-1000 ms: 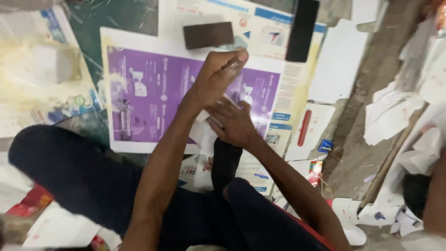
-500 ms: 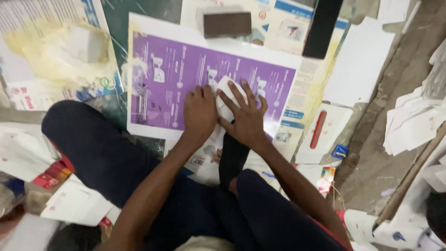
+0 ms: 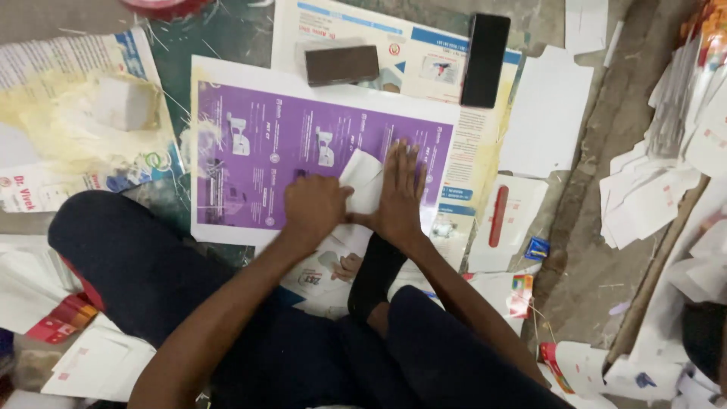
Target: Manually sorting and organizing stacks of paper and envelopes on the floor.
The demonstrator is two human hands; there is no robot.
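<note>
Your left hand [image 3: 314,206]: curled, pressing white folded paper [image 3: 362,180] on purple sheet [image 3: 257,151]. Your right hand [image 3: 397,193]: flat, fingers spread, on same paper. Nearby: brown block [image 3: 341,64], black phone [image 3: 485,59], red pen [image 3: 497,216].

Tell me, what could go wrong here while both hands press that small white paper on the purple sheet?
The white paper lies partly free of the left hand and right hand, so it might crease crooked. The purple sheet has yellowish smears at its left edge, perhaps glue, which could soil the paper. The phone and dark block sit near the sheet's top edge and might get nudged.
</note>
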